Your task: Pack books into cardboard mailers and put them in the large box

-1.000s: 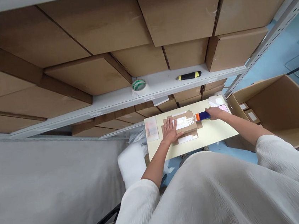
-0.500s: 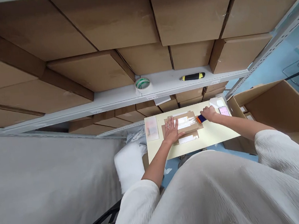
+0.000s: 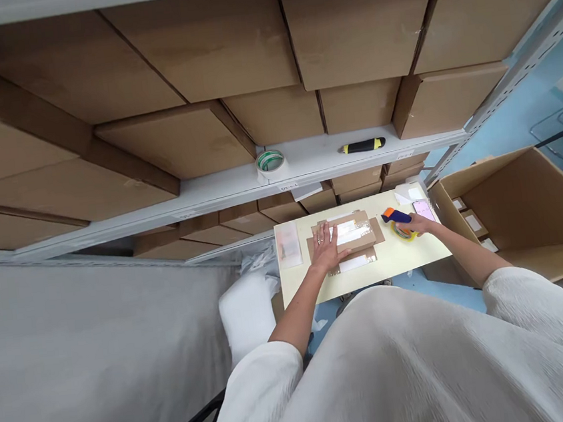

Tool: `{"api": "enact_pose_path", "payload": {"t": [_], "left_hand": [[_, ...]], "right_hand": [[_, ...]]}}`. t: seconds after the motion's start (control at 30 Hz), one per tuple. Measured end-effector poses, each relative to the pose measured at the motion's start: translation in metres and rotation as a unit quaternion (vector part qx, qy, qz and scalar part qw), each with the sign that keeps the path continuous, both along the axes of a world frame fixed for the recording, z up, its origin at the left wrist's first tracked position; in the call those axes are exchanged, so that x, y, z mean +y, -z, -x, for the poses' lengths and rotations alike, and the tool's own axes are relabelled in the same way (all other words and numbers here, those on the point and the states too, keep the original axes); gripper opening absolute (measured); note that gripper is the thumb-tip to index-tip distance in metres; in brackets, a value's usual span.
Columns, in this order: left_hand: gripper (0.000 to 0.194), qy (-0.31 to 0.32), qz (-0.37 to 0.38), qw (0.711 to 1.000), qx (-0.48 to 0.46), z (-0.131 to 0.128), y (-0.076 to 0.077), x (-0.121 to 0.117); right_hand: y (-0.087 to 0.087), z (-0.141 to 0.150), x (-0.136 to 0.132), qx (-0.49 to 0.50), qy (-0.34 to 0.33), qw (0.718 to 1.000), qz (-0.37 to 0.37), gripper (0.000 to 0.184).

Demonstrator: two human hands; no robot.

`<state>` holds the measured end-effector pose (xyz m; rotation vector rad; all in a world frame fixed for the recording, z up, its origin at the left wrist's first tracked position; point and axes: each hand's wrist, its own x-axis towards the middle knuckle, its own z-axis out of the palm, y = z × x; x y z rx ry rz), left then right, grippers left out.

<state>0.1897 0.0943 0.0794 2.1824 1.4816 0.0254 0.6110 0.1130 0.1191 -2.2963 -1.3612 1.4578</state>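
Observation:
My left hand (image 3: 324, 247) lies with fingers spread on the left part of a small cardboard box (image 3: 360, 241) with a white label and shiny clear tape on top. Other flat cardboard pieces or boxes show beneath and around it on a pale yellow table (image 3: 299, 286). To the right of the box, my right hand (image 3: 416, 224) is wrapped round a tape dispenser (image 3: 397, 215), dark blue and orange with a yellow tape roll. The dispenser is apart from the box. Part of its handle is hidden by my fingers.
A phone (image 3: 423, 209) lies by my right hand. A clear plastic bag (image 3: 288, 244) is at the table's left end. On the shelf above sit a tape roll (image 3: 271, 161) and a utility knife (image 3: 362, 145). A large open carton (image 3: 528, 212) stands at right.
My right hand has moved right and turned, taking the tape dispenser away from the box's right end. The yellow tape roll now shows. My left hand stays on the box.

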Motion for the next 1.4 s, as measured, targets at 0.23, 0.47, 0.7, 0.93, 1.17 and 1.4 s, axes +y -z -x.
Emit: {"api": "enact_pose_path", "payload": {"t": [0.23, 0.47, 0.7, 0.93, 1.17, 1.4], "left_hand": [[0.111, -0.003, -0.011, 1.000, -0.003, 0.000, 0.001, 0.000], [0.108, -0.006, -0.030, 0.999, -0.010, -0.001, 0.001, -0.001], [0.107, -0.011, -0.030, 0.999, -0.025, -0.002, -0.001, -0.002], [0.111, -0.018, -0.023, 0.998, -0.056, -0.001, -0.002, -0.002], [0.081, -0.063, -0.042, 0.992, -0.098, -0.001, -0.012, -0.008], [0.070, -0.107, -0.046, 0.990, -0.077, 0.014, -0.016, -0.025]], "right_hand": [[-0.021, 0.007, -0.023, 0.070, 0.022, 0.995, -0.061, 0.041], [-0.116, 0.048, -0.013, 0.072, -0.184, 0.935, -0.296, 0.046], [-0.175, 0.115, 0.026, 0.007, -0.307, 0.842, -0.443, 0.048], [-0.123, 0.119, 0.024, -0.085, -0.241, 0.874, -0.414, 0.041], [-0.016, 0.080, 0.002, -0.300, -0.068, 0.940, -0.145, 0.032], [0.054, 0.069, -0.018, -0.313, -0.023, 0.947, -0.073, 0.038]]}}
